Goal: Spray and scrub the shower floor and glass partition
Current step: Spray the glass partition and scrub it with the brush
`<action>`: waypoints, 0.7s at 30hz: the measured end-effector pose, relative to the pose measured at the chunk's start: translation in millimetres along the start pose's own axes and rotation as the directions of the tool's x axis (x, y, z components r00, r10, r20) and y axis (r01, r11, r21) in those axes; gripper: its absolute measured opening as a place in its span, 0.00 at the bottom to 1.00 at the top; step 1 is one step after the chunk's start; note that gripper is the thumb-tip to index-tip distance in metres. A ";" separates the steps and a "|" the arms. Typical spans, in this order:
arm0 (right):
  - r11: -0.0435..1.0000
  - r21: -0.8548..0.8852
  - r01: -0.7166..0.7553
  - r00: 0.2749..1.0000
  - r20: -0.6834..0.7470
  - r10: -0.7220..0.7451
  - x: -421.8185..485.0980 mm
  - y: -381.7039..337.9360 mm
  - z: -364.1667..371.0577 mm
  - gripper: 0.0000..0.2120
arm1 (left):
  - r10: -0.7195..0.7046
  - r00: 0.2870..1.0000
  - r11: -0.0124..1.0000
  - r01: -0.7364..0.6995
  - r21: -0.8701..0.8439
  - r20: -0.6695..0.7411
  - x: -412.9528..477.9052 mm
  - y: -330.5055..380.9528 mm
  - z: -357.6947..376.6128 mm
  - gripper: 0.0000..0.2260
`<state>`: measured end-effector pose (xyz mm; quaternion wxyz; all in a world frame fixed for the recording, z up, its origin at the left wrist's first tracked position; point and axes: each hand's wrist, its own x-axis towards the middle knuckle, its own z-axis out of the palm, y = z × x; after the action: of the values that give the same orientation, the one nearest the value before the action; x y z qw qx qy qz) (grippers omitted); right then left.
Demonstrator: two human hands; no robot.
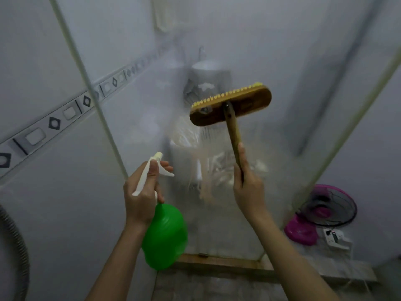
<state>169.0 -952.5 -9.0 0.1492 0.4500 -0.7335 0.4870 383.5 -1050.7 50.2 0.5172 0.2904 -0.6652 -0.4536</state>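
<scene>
left hand (142, 192) gripping green spray bottle (165, 235), right hand (247, 187) holding brush (231, 106)

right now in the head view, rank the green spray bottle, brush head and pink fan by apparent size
1. green spray bottle and pink fan: about alike, so unranked; the bottle is much nearer the camera.
2. brush head: somewhat smaller.

The mottled brown tiled shower floor (217, 287) fills the bottom of the view. A pink-and-black round electric fan (321, 211) stands upright on pale flooring behind the glass. A brown raised sill strip (221, 260) runs below and left of the fan. A white plastic power strip (336, 238) lies just beside the fan's base, lower right.
</scene>
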 end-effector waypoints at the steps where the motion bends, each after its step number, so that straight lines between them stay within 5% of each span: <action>1: 0.999 0.013 -0.037 0.999 0.026 0.037 -17.1 10.0 -1.9 0.25 | 0.007 1.000 1.000 -0.007 -0.011 0.008 0.7 1.1 2.9 0.16; 6: 0.945 0.004 -0.326 0.941 0.098 0.324 -104.6 37.0 -8.7 0.31 | 0.014 0.999 0.999 -0.013 -0.043 0.036 3.3 4.0 14.6 0.15; 12: 0.991 0.026 -0.129 0.977 -0.169 0.132 -1.4 22.9 -22.0 0.27 | 0.004 0.998 0.999 -0.002 -0.044 0.060 2.2 7.5 25.3 0.14; 18: 0.911 0.015 -0.413 0.910 0.045 0.412 -134.1 66.3 -8.3 0.25 | -0.005 0.996 0.998 0.011 -0.065 0.084 -1.8 10.4 33.3 0.14; 21: 0.904 0.079 -0.420 0.907 -0.007 0.421 -121.4 56.4 -14.2 0.26 | -0.019 0.995 0.998 0.024 -0.054 0.097 -4.2 10.8 35.5 0.14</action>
<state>187.3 -871.2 -114.6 0.0324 0.2808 -0.7925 0.5404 351.9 -1031.9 56.2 0.4873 0.2607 -0.6734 -0.4910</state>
